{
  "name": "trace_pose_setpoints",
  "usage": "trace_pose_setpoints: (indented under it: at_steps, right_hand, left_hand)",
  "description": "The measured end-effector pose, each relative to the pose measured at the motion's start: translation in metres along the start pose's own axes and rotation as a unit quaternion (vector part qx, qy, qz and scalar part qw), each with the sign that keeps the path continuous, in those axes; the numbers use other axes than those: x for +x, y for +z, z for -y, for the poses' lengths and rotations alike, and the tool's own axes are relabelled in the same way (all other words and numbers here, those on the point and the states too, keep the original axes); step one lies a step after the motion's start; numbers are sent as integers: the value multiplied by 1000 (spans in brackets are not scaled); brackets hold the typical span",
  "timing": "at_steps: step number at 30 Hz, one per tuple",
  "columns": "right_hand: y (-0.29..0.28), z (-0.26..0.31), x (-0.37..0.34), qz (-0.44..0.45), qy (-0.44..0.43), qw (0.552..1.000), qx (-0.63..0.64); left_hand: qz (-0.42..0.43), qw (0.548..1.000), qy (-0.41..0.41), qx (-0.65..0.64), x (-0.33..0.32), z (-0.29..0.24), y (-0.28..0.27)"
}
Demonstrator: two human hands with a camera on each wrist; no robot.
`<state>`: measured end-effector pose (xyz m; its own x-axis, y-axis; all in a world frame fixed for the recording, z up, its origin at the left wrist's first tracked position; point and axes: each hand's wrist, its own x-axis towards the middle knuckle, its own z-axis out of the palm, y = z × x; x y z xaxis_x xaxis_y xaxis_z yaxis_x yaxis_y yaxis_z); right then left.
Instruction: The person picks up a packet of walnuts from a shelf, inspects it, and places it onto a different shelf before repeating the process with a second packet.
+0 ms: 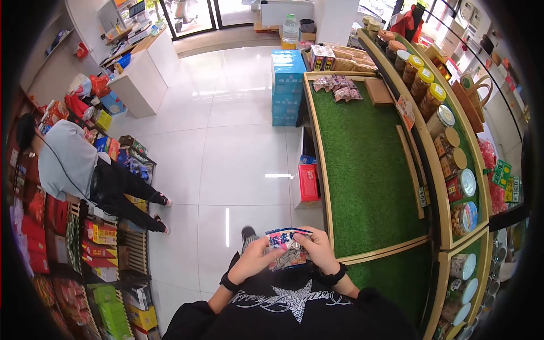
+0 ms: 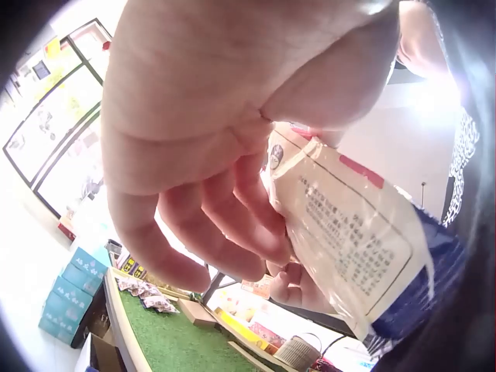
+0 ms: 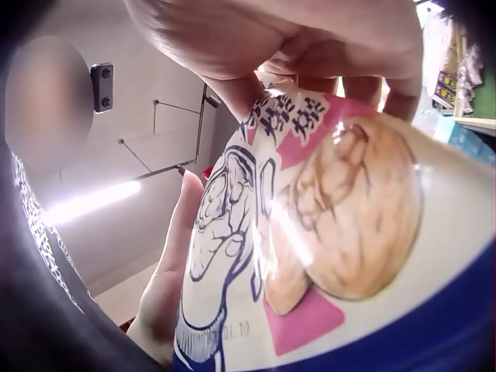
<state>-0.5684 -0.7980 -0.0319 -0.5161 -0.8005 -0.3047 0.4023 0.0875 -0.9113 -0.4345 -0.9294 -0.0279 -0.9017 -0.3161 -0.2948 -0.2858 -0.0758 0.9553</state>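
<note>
A snack bag [image 1: 290,256] with walnuts printed on its front is held before the chest, between both hands. The left hand [image 1: 252,258] pinches its left side, thumb over the front. At the upper right, the right hand [image 1: 321,249] grips the bag with the thumb on its face. In the left wrist view, small print covers the pale back of the bag [image 2: 341,225], and the left hand's fingers curl behind it. Up close in the right wrist view, the bag's front [image 3: 349,209] bulges below the right hand [image 3: 310,46], which holds its top edge.
To the right stands a display table lined with green turf [image 1: 368,181], with several small snack packs [image 1: 340,88] at its far end. Lidded jars [image 1: 430,99] line the shelf beyond. Blue cartons [image 1: 287,85] are stacked ahead. Another person [image 1: 85,164] bends by the left shelves.
</note>
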Motion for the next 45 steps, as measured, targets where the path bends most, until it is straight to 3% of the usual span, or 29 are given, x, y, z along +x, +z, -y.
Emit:
trace_pose_setpoints:
  at_steps: [1,3,5,8,10,11,13,18,20,22,23,27,30,32,34,42,45]
  right_hand:
    - [0,1,7,-4,1,1000,1]
    - [0,6,23,-13,-65,996,-65]
    - [4,15,41,-21,-73,995,-71]
    - [11,25,75,-24,-93,991,-90]
    - [21,36,94,-21,-107,988,-105]
    - [30,46,102,-25,-84,994,-63]
    - [40,55,122,-21,-68,997,-12]
    - [64,62,175,-40,-119,989,-72]
    - [69,58,192,5,-99,983,-153]
    - [79,58,204,26,-66,989,-131]
    - [85,62,208,36,-56,990,-128]
    - [95,69,229,34,-29,991,-124]
    - [97,71,251,30,-1,996,-85]
    - [94,76,268,8,-18,998,-63]
    - [88,81,284,22,-8,998,-55]
    - [49,105,356,81,-50,992,-81]
    - [14,137,382,78,-54,988,-118]
  left_hand:
    - [-7,999,33,1,8,1,-3]
    - [16,1000,8,-3,24,0,-15]
    - [38,999,-13,-5,41,-7,-28]
    - [42,998,29,-26,67,-22,-52]
    - [61,998,-6,-24,85,-26,-76]
    - [63,998,0,-23,94,-30,-89]
    - [43,995,67,66,110,-41,-114]
    - [-11,996,41,72,134,-59,-166]
    - [-7,996,24,87,142,-55,-186]
    - [-46,992,89,79,148,-50,-199]
    - [-48,997,45,51,150,-47,-205]
    - [-71,997,4,5,154,-50,-220]
    - [-82,995,43,-46,165,-52,-226]
    - [-18,1000,-12,-21,173,-59,-235]
    - [-18,999,-36,-28,185,-62,-240]
    - [-67,993,31,-91,266,-78,-246]
    - [-89,993,50,-58,307,-103,-237]
